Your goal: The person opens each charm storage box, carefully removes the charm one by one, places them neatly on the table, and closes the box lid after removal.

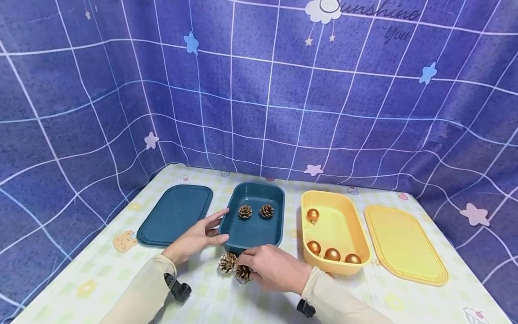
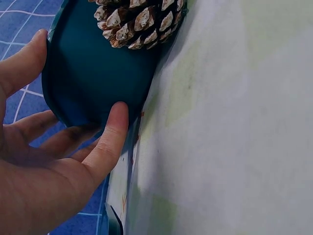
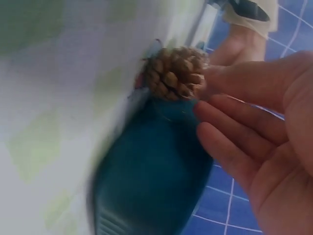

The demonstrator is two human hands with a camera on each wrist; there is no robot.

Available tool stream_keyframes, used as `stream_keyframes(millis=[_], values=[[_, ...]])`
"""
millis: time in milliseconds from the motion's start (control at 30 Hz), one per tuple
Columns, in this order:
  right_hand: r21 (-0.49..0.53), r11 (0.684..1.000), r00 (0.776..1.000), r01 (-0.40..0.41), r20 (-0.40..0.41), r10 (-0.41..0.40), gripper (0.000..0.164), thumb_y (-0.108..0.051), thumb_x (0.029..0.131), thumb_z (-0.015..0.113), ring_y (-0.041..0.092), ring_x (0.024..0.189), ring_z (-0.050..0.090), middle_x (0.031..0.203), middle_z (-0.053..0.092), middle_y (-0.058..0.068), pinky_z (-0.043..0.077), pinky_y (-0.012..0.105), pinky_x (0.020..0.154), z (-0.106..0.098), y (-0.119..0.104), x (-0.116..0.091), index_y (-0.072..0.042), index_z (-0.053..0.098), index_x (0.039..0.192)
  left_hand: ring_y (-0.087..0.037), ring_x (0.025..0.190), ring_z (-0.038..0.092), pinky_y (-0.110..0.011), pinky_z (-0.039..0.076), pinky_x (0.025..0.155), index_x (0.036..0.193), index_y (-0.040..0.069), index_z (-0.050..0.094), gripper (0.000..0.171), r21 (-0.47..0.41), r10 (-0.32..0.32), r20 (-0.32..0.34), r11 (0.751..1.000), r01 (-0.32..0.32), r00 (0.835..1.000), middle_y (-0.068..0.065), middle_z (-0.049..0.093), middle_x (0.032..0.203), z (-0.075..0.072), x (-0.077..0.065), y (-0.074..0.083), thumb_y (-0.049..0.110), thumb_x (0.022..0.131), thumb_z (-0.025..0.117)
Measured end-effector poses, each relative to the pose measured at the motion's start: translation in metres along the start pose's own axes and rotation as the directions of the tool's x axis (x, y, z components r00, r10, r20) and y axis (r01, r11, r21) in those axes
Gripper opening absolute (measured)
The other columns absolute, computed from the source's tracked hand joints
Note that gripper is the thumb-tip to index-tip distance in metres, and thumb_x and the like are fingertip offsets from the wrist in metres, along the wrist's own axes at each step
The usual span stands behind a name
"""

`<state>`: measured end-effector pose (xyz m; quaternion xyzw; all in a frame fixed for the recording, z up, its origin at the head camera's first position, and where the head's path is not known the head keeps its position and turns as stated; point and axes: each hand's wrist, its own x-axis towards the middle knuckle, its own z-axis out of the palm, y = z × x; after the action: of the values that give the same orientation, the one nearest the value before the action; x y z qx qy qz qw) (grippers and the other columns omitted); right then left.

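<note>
The curtain (image 1: 259, 90) closes off the far and left sides, so free movement lies mostly over the near strip of the table (image 1: 226, 306). The yellow box (image 1: 332, 231) and teal box (image 1: 255, 233) sit apart, with a bare lane between them that leaves the right hand some room to swing. A sleeve dragged across that lane could catch the yellow box's near-left corner.

The teal lid (image 1: 176, 213) lies close to the left forearm, which could nudge it if the elbow drifts outward; the yellow lid (image 1: 406, 245), close beside its box, is out of reach of such a bump.

The left hand (image 1: 202, 238) has thumb and fingers spread against the teal box's near-left side; too hard a push would probably slide the box. The right hand (image 1: 277, 270) bends over 2 loose cones (image 1: 243, 273) just outside the near wall, fingertips at 1 of them; I cannot tell whether it is pinched. A weak hold on those uneven scales could let it roll, and a low lift could clip the near rim.

Inside the teal box, 2 seated cones (image 1: 244, 212) leave the near half of its floor free. The 4 balls (image 1: 332, 254) in the yellow box look likely to roll if jolted.
</note>
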<state>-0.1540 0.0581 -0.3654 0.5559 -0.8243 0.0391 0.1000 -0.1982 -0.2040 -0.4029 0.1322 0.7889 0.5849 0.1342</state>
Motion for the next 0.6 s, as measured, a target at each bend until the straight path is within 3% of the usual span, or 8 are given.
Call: stream_keyframes(millis=[400, 600], values=[[0.096, 0.995, 1.000, -0.025, 0.004, 0.025, 0.023, -0.018, 0.087, 0.077, 0.005, 0.092, 0.071, 0.103, 0.075, -0.004, 0.057, 0.017, 0.084, -0.042, 0.015, 0.007, -0.018, 0.072, 0.110, -0.045, 0.145, 0.039, -0.051, 0.043, 0.115, 0.162, 0.020, 0.019, 0.082, -0.022, 0.004, 0.024, 1.000, -0.003, 1.000, -0.021, 0.023, 0.166, 0.001, 0.001, 0.000, 0.022, 0.097, 0.068], [0.152, 0.988, 0.999, 0.029, -0.044, -0.022, 0.020, -0.016, 0.088, 0.076, 0.007, 0.085, 0.072, 0.103, 0.077, 0.000, 0.057, 0.014, 0.079, -0.067, 0.028, 0.018, -0.012, 0.073, 0.108, -0.046, 0.146, 0.038, -0.051, 0.045, 0.114, 0.162, 0.022, 0.020, 0.081, -0.016, 0.003, 0.031, 1.000, -0.002, 1.000, -0.021, 0.025, 0.165, 0.000, 0.001, 0.000, 0.024, 0.097, 0.068]])
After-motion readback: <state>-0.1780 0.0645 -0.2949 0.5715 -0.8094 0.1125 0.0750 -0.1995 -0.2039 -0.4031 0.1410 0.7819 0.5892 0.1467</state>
